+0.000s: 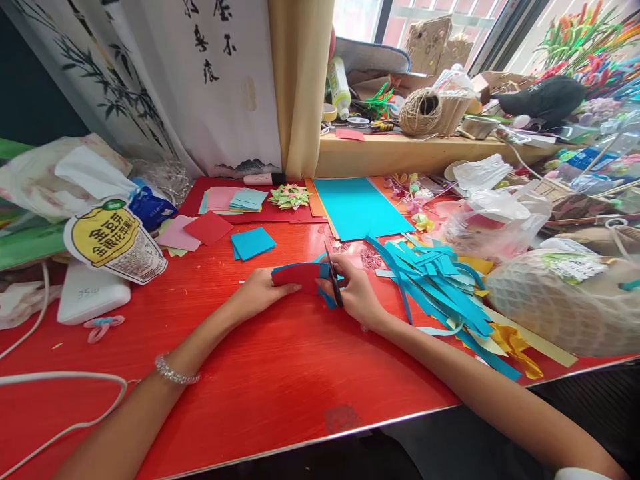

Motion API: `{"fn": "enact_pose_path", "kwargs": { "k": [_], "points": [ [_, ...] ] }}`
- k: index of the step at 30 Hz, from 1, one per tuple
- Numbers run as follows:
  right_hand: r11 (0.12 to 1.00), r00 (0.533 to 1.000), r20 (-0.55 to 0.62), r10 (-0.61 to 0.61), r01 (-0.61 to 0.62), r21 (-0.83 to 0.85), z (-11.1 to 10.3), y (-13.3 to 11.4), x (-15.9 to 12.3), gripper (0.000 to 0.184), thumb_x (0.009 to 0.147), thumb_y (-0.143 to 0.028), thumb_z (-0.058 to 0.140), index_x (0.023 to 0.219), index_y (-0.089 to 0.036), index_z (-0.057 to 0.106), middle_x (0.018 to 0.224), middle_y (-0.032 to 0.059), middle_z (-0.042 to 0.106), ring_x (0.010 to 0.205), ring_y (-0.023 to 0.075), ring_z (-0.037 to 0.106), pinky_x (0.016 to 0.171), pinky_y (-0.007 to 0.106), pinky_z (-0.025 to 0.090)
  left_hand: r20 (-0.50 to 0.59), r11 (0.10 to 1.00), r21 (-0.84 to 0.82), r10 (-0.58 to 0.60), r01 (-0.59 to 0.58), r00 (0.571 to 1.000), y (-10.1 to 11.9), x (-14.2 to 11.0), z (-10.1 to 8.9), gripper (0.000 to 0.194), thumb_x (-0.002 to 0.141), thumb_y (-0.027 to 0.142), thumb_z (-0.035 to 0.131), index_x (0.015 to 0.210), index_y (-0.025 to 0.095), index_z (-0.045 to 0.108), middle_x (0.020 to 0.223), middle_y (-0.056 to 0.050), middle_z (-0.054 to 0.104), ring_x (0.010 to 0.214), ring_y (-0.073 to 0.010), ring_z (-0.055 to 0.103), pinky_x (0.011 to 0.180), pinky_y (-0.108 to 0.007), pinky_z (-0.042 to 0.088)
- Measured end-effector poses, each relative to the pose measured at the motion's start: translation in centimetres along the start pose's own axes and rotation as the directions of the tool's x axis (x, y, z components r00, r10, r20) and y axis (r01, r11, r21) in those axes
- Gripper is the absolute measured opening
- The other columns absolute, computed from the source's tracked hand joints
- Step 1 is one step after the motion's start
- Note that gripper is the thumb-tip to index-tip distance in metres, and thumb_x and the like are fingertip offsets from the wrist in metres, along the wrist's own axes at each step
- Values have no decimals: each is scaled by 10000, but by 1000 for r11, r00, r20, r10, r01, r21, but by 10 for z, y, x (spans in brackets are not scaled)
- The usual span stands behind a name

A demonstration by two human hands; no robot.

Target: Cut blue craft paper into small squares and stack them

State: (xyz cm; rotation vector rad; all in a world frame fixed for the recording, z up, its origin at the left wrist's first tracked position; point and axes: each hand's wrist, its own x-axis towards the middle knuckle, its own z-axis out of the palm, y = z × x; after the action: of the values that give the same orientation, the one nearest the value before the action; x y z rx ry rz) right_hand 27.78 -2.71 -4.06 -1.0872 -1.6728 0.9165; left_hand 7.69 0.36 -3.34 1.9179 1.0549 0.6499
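Observation:
My left hand (263, 293) grips the left end of a red sheet of paper (299, 279), with blue paper showing along its edges. The sheet is held up a little over the red table. In my right hand (354, 293) is a pair of dark scissors (334, 279), upright at the paper's right edge. A blue piece of paper (327, 297) hangs beside the blades; whether it is cut free, I cannot tell. Behind my hands lie small blue paper squares (254, 243) and a large blue sheet (361, 207).
Blue paper strips (435, 287) pile up right of my right hand, near a netted bag (565, 307). Pink and red squares (209, 229) and a folded paper flower (290, 196) lie at the back. A white box (93, 293) and cable (65, 378) are on the left.

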Motion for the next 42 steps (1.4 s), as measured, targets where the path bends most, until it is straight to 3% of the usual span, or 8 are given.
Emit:
{"fn": "enact_pose_path", "kwargs": {
  "k": [3, 8, 13, 18, 26, 32, 37, 42],
  "points": [
    [1000, 1000, -7, -11, 11, -4, -2, 1, 1, 252, 742, -213, 550, 988, -191, 501, 737, -15, 483, 658, 104, 449, 547, 206, 377, -27, 990, 133, 49, -45, 998, 6, -2, -3, 441, 747, 446, 567, 1106, 192, 599, 931, -33, 674, 798, -192, 602, 704, -267, 464],
    [999, 999, 20, -31, 32, -27, -6, 5, 2, 239, 758, -221, 528, 992, -189, 492, 734, -18, 490, 648, 101, 454, 572, 215, 385, -162, 898, 430, 172, -88, 972, 13, -10, -13, 621, 787, 419, 538, 1340, 205, 355, 528, 55, 538, 468, -115, 459, 515, -217, 387],
    [996, 999, 27, -42, 44, -73, -7, 6, 3, 242, 752, -218, 530, 989, -189, 492, 741, -18, 498, 646, 101, 460, 584, 220, 391, -132, 796, 538, 404, -277, 905, 8, -11, -16, 426, 829, 350, 502, 1228, 200, 511, 799, -24, 668, 492, -82, 432, 567, -210, 391],
    [996, 999, 26, -40, 42, -79, -7, 5, 3, 232, 756, -237, 537, 979, -190, 495, 748, -18, 500, 642, 97, 459, 585, 221, 395, -156, 781, 545, 451, -304, 879, 6, -11, -16, 402, 832, 326, 500, 1210, 193, 538, 932, -61, 691, 488, -78, 435, 551, -206, 397],
    [1000, 999, 32, -3, 3, -2, -6, -1, 3, 198, 744, -208, 527, 939, -191, 501, 730, -18, 491, 625, 93, 438, 550, 212, 383, -213, 864, 442, 362, -241, 907, 14, -11, -14, 336, 836, 296, 481, 1125, 187, 613, 809, -36, 698, 496, -83, 468, 535, -201, 398],
    [940, 968, 189, 165, -212, 267, -13, -10, 7, 243, 714, -285, 608, 891, -201, 464, 620, -69, 419, 449, 46, 358, 401, 180, 293, -250, 999, 43, 16, -5, 968, 26, -12, -17, 308, 781, 336, 546, 1022, 190, 670, 385, 57, 428, 381, -81, 382, 398, -195, 313],
    [928, 952, 260, 165, -239, 286, -17, -16, 7, 238, 685, -277, 644, 821, -191, 469, 577, -74, 424, 450, 46, 367, 392, 172, 281, -213, 982, -174, -106, 69, 971, 32, -11, -19, 301, 760, 314, 587, 1016, 174, 660, 371, 69, 420, 365, -66, 394, 417, -190, 335],
    [884, 953, 152, 261, -300, 359, -17, -17, 8, 302, 667, -279, 651, 902, -209, 474, 604, -83, 352, 441, 35, 313, 383, 172, 288, -188, 913, -399, -167, 80, 968, 35, -8, -13, 439, 734, 296, 623, 1155, 198, 544, 442, 90, 429, 344, -57, 413, 365, -176, 330]
  ]
}}
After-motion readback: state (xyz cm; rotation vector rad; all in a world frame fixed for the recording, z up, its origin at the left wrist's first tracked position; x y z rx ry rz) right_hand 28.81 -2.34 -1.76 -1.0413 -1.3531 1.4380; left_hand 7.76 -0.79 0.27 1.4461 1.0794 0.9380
